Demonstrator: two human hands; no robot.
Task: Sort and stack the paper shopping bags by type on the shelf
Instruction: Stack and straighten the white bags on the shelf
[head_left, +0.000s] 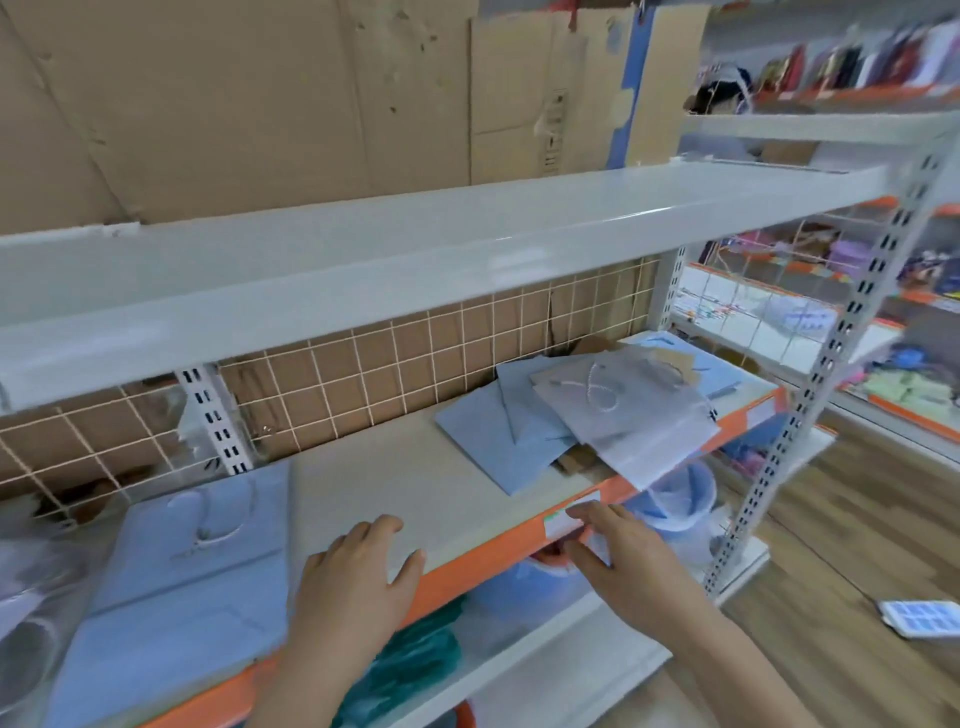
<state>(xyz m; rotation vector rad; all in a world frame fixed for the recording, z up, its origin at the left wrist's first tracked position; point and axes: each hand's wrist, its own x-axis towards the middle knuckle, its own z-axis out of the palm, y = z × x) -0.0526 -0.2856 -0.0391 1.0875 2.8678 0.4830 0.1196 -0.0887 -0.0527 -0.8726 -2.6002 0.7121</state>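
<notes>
Two hands empty: left hand (358, 569) flat on shelf (363, 483), right hand (621, 551) fingers relaxed at front edge. Blue stack (192, 566) left; unsorted pile (587, 415) right. Between picks; next: reach pile.

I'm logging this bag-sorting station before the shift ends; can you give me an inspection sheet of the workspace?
Surface: middle shelf, pale board with orange front edge, bare in the centre.
Job's things: blue paper bags stacked flat at left; loose pile of blue and grey bags at right, askew, the front grey one overhanging the edge.
Clutter: white price label on the edge.
Grippers: left hand resting on the shelf edge, empty; right hand at the label, empty.
Cables: nothing seen.
Surroundings: cardboard backing, wire grid, stocked shelves beyond.
</notes>
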